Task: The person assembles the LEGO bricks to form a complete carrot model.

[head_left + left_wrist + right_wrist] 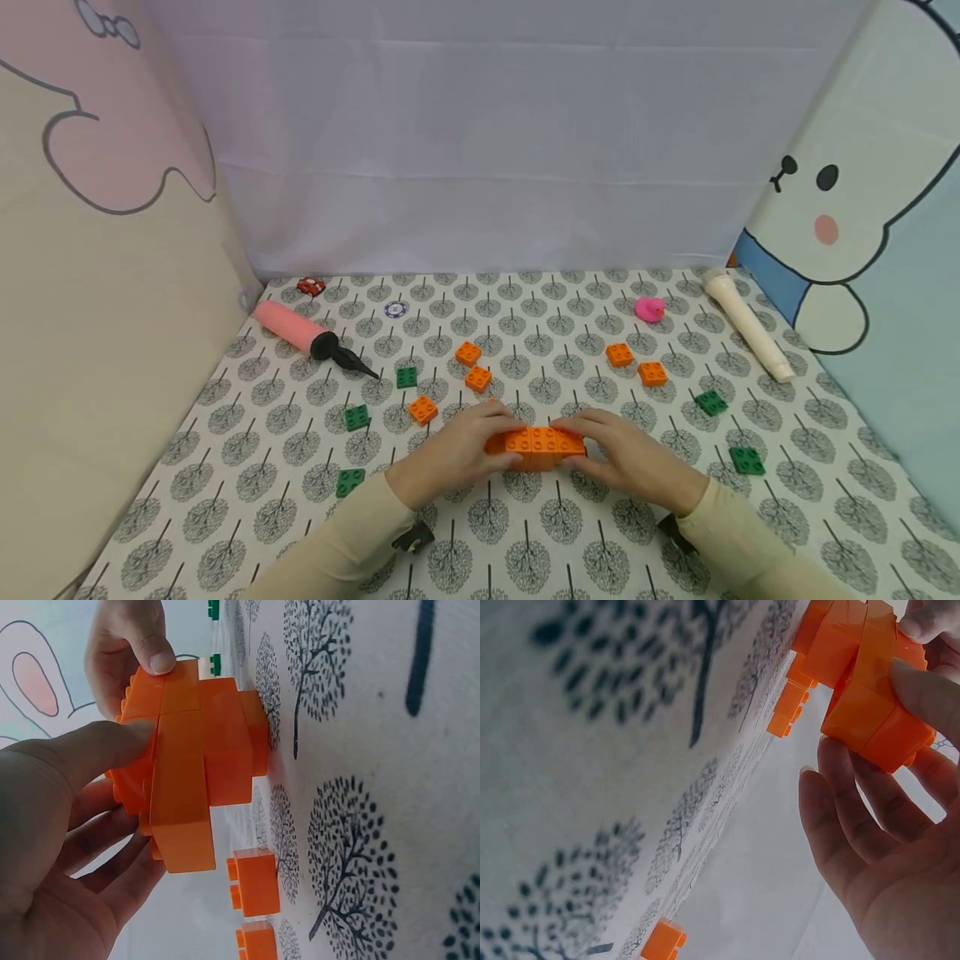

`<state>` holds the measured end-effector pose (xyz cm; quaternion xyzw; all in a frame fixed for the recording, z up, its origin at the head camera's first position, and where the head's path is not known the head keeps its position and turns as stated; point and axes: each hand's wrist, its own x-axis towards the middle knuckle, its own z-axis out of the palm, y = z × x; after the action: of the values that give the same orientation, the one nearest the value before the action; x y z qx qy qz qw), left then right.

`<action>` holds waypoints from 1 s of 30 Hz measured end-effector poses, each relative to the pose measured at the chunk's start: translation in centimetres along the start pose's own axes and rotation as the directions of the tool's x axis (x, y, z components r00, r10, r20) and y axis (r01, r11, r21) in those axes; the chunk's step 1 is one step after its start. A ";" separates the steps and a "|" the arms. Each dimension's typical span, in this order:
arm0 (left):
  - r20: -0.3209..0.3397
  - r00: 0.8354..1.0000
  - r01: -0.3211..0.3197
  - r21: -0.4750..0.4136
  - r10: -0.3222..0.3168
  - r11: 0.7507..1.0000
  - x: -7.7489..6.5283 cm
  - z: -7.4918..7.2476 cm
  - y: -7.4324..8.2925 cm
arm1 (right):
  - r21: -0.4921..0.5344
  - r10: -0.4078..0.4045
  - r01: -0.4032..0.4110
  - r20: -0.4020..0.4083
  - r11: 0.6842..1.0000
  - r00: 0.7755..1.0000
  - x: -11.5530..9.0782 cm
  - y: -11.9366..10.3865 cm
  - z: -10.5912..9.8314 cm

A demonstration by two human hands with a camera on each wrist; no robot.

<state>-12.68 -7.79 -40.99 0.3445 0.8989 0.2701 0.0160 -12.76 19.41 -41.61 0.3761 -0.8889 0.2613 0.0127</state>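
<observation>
A stepped stack of orange building blocks [531, 457] stands on the cloth, narrow at its foot and wider above. My left hand [459, 446] holds its left end, thumb [112, 746] on the near side and fingers behind. At the other end my right hand [633, 457] pinches the upper blocks between thumb and fingers. In the right wrist view, the right hand's lower fingers [836, 814] extend past the stack [874, 697]. The hands partly cover the stack's ends in the head view.
Loose orange blocks [478, 379] and green blocks [350, 482] lie around both hands. Farther back are a pink-and-black pump-like object [296, 329], a red toy car [311, 286], a poker chip [396, 309], a pink rubber duck [649, 309] and a long white flashlight-shaped object [750, 327].
</observation>
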 end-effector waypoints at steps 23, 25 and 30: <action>-0.146 0.946 0.306 0.120 -0.288 0.945 -3.8 -3.3 -5.7 | 0.028 0.031 -0.031 0.026 0.999 0.999 0.0 0.0 -0.2; -0.148 0.938 0.334 0.156 -0.312 0.930 -4.0 -3.3 -6.1 | 0.025 0.031 -0.032 0.025 0.999 0.999 -0.1 0.0 -0.2; -0.166 0.914 0.398 0.181 -0.371 0.899 -4.3 -3.0 -6.7 | 0.023 0.008 -0.009 0.013 1.000 1.000 -0.1 0.0 0.0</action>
<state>-14.12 -16.08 -42.41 0.1416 0.9719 0.1863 -0.0248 -12.70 19.49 -41.59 0.3742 -0.8875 0.2689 0.0015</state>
